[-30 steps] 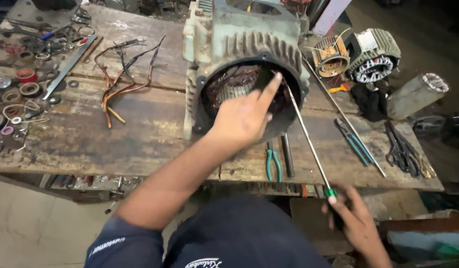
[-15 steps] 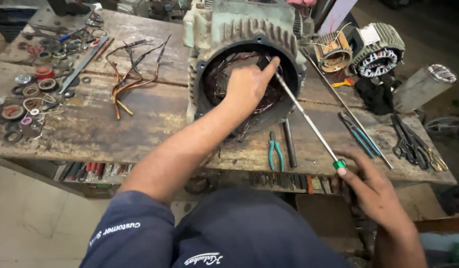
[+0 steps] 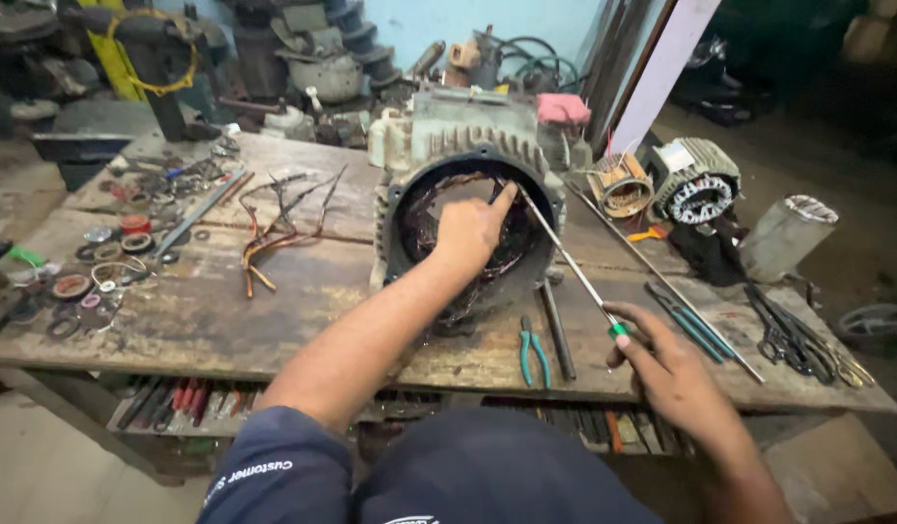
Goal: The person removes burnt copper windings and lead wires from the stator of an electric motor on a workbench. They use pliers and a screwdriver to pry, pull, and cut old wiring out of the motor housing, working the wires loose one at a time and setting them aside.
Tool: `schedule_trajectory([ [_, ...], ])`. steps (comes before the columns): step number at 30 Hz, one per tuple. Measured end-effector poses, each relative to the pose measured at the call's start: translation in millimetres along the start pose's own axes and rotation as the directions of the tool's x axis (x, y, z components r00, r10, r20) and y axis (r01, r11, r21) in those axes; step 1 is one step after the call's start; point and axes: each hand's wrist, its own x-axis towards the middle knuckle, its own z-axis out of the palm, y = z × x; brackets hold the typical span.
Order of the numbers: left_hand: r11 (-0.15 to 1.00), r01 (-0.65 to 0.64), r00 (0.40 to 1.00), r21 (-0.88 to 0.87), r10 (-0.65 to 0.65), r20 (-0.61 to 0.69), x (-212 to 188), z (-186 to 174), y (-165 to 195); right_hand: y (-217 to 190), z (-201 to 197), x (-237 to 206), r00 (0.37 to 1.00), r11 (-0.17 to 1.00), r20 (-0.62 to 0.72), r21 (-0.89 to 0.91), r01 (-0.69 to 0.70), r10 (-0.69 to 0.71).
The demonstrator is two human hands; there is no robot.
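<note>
While the stator [image 3: 465, 228] stands mid-bench, left hand [image 3: 471, 233] has pushed deeper into its bore, fingers curled on the windings [image 3: 424, 218], right hand [image 3: 669, 364] still gripping the rod [image 3: 565, 267], tip now at the bore's upper right; prying seems under way.

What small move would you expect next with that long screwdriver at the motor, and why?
Probably a short push of the screwdriver deeper into the motor housing. Its tip already sits at the rim by the windings, the left hand steadies inside, and the right hand holds the green handle.
</note>
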Motion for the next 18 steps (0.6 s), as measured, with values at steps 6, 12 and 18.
schedule_trajectory([
  [6,1.0,-0.009,1.0,0.012,0.009,-0.017,2.9,-5.8,5.4,0.7,-14.5,6.3,0.987,0.986,0.051,-0.068,0.154,-0.151],
  [12,1.0,0.001,1.0,0.013,-0.001,0.008,2.0,-11.3,9.3,-12.0,-12.7,44.1,0.988,0.992,0.101,-0.056,-0.11,0.115],
  [18,0.998,0.03,0.999,0.053,-0.032,0.041,4.1,-21.1,17.0,-32.9,2.4,59.2,0.989,0.958,0.113,-0.263,0.118,-0.091],
])
